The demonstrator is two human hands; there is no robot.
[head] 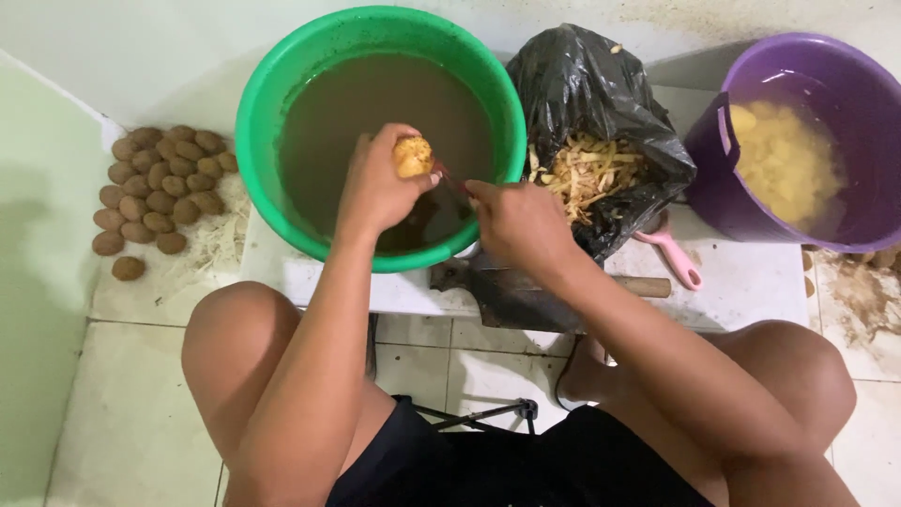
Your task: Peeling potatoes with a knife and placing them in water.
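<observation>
My left hand (375,183) grips a small, partly peeled yellow potato (413,156) above a green basin (258,113) of murky brown water. My right hand (516,221) is closed on a peeler with a reddish handle (452,178), its tip touching the potato's lower right side. Both hands hover over the near right part of the basin.
Several unpeeled brown potatoes (160,188) lie heaped on the floor at left. A black bag of peelings (587,164) sits right of the basin. A purple bucket (713,141) holds peeled potatoes in water. A cleaver (526,291) and a pink handle (676,258) rest on the white board.
</observation>
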